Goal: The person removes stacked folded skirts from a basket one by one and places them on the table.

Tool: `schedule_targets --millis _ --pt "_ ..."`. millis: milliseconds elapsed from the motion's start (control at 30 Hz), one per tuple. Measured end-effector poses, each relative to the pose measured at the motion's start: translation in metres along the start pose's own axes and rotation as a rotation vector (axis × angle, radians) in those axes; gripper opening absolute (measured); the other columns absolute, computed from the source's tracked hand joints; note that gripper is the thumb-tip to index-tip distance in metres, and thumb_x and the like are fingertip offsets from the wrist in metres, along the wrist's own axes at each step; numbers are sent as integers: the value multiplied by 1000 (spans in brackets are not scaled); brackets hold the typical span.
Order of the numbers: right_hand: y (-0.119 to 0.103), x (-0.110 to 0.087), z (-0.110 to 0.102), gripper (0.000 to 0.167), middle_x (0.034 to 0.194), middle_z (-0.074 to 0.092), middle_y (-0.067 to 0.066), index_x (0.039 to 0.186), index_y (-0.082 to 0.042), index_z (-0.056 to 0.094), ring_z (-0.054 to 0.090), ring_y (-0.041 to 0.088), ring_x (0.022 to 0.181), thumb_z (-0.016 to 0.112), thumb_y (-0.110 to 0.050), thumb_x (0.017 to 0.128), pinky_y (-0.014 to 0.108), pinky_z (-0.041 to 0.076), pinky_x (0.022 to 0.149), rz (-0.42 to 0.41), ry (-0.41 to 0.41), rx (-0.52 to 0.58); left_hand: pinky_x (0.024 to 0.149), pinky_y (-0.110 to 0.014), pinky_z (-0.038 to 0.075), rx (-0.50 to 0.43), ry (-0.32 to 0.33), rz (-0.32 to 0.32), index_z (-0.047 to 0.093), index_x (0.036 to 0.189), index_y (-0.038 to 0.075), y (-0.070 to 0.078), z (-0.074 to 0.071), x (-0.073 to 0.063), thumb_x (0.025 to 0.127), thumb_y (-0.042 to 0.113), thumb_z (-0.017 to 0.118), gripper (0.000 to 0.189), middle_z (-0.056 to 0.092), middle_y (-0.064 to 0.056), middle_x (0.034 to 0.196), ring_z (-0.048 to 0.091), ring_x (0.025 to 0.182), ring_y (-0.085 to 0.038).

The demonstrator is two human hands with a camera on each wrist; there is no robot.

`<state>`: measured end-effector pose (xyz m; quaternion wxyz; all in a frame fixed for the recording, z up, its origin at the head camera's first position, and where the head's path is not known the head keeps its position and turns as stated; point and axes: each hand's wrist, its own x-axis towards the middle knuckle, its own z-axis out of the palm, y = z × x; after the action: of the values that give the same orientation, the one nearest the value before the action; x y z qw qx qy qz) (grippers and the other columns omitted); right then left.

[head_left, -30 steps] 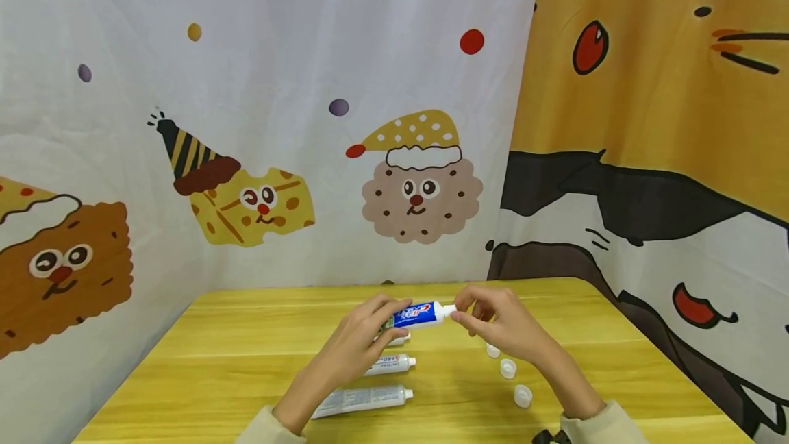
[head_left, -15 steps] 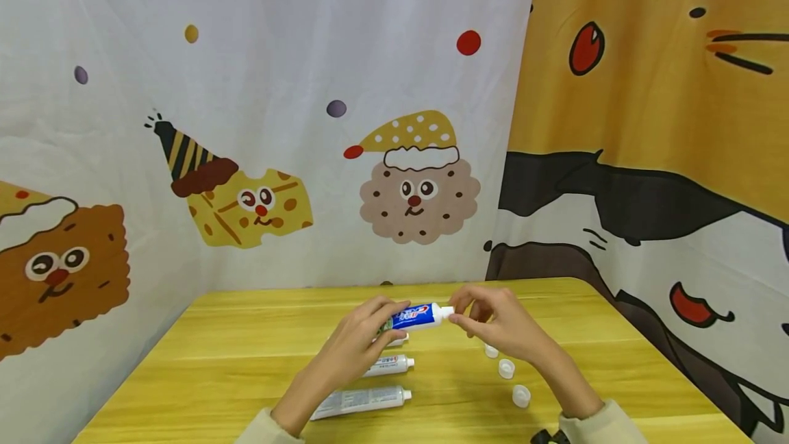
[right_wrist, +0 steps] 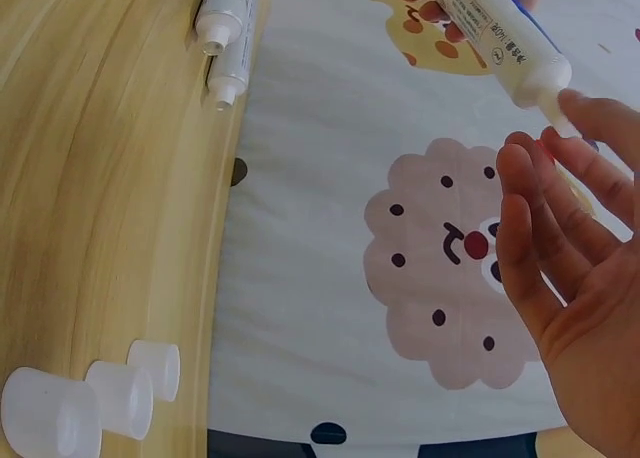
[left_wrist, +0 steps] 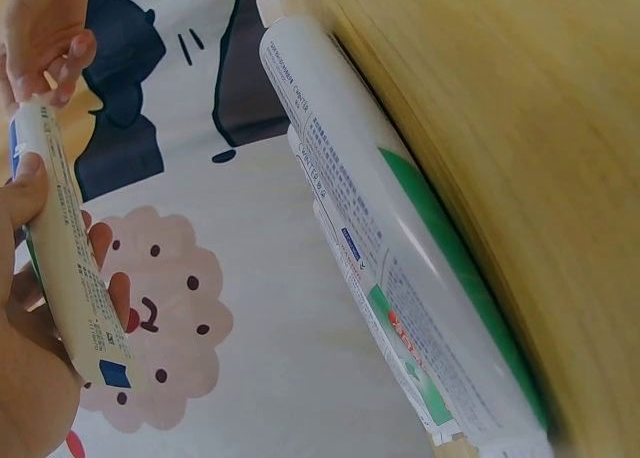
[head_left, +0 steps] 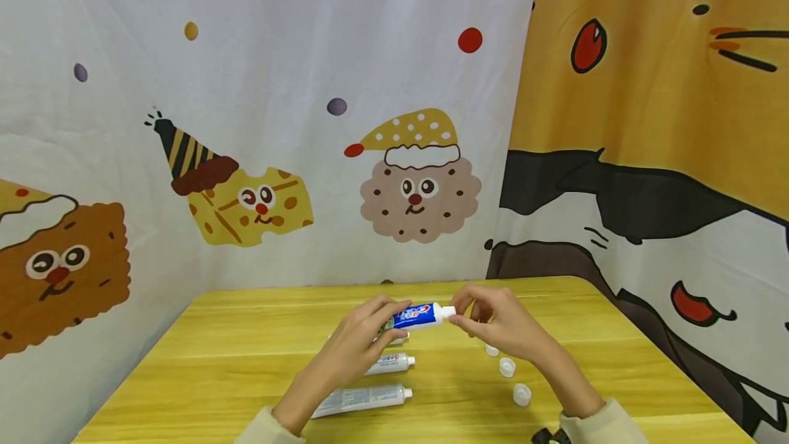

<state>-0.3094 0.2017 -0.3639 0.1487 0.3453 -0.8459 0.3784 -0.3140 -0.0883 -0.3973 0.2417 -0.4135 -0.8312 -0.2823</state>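
Observation:
My left hand (head_left: 357, 334) grips a blue-and-white toothpaste tube (head_left: 416, 316) above the table, fingers over the top and thumb on the near side. The tube lies nearly level, its narrow end pointing right. At that end my right hand (head_left: 502, 321) pinches the small white cap (head_left: 448, 311) between thumb and fingertips. In the right wrist view the cap (right_wrist: 555, 113) is partly covered by the fingers, and the other fingers are spread loosely. The tube's printed back (left_wrist: 75, 248) shows in the left wrist view.
Under the left hand, toothpaste tubes lie on the wood-patterned table (head_left: 246, 334): a near one (head_left: 364, 399), a middle one (head_left: 391, 364) and a mostly hidden far one (head_left: 401, 338). Three loose white caps (head_left: 522, 395) sit in a row to the right. A printed curtain (head_left: 277, 88) hangs behind.
Both hands keep their hold on the tube and its cap in nearly the same place. The view shifts very slightly; the tubes and loose caps on the table stay put.

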Motion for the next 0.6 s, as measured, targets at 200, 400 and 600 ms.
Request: schedule_targets --millis 200,400,600 --pt "0 0 0 11 74 66 -11 98 -25 69 54 3 51 78 -21 94 24 49 48 -7 1 3 73 -17 50 6 -3 3 62 142 15 -1 0 0 100 27 69 44 65 5 120 54 86 -3" --pt "-3 -1 0 6 69 67 -4 96 -20 71 54 3 51 76 -24 96 24 47 46 27 -15 4 73 -16 50 8 -7 3 61 143 18 -1 1 -1 100 29 67 45 65 7 122 53 86 -2" --pt "-4 -1 -1 9 75 66 -11 98 -24 70 55 4 53 78 -24 94 24 48 48 28 -1 -4 73 -17 50 12 -9 -6 61 143 18 0 0 -1 100 27 69 45 65 7 122 54 86 -2"
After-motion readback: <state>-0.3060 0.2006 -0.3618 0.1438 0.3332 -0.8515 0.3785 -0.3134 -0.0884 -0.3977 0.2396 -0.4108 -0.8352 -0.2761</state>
